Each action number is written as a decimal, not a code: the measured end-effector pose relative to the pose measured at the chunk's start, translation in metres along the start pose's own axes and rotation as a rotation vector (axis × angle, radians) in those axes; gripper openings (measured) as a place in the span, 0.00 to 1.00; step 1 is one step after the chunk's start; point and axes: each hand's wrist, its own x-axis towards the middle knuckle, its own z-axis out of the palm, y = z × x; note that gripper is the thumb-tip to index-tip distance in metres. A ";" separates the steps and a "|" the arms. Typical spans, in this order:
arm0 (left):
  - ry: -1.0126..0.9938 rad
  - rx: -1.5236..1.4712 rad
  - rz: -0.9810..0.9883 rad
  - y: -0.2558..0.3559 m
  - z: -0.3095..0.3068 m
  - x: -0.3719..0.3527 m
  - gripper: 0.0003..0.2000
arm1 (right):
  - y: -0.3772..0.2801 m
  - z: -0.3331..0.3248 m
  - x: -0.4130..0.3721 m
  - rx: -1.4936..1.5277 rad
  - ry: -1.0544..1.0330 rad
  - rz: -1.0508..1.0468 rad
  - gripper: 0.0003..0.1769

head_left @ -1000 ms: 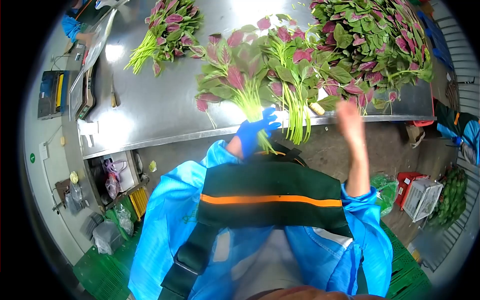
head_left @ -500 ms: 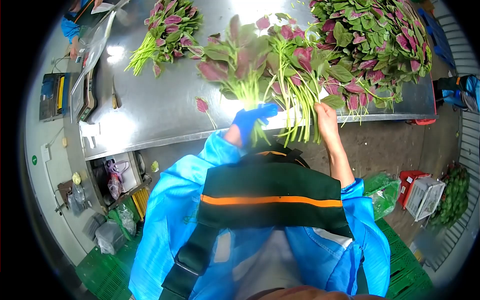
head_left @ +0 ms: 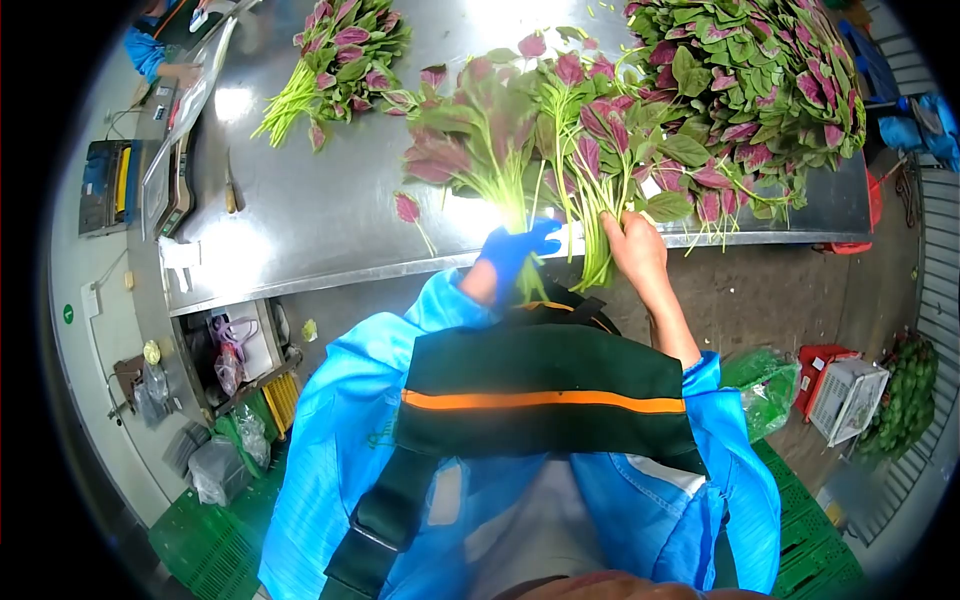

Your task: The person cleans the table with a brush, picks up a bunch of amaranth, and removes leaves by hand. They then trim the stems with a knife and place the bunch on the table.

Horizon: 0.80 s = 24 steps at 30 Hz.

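Observation:
My left hand (head_left: 515,252), in a blue glove, is closed around the stems of a bunch of red-and-green amaranth (head_left: 480,140); its leaves are smeared by motion. Bare, my right hand (head_left: 636,246) grips the stems of a second amaranth bunch (head_left: 592,180) at the table's front edge. These leaves rest against others on the metal table (head_left: 330,200). The two bunches stand side by side, their leaves overlapping. Left of my gloved hand lies one loose amaranth sprig (head_left: 410,212).
A large amaranth pile (head_left: 750,80) covers the table's right end. Another amaranth bunch (head_left: 335,70) lies at the back left, with a knife (head_left: 230,190) nearer the left edge. Another person's sleeve (head_left: 145,52) shows at top left. A white crate (head_left: 845,398) stands on the floor.
My right hand has moved slightly left and now gathers the stems more tightly. The bunch in my left hand has shifted a little right and down. At top left, the other person's hand has moved.

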 end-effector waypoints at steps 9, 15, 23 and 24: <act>0.055 0.253 0.093 0.007 0.024 0.029 0.12 | -0.019 0.013 0.000 0.525 -0.116 0.046 0.22; -0.054 0.049 -0.087 0.034 0.011 -0.034 0.10 | -0.027 0.015 -0.023 1.461 -0.304 0.355 0.17; -0.019 -0.214 -0.185 0.019 0.009 -0.031 0.11 | -0.015 0.034 -0.008 0.767 -0.237 0.049 0.19; -0.010 -0.198 -0.187 0.019 0.007 -0.032 0.11 | -0.008 0.034 -0.003 0.549 -0.199 -0.017 0.20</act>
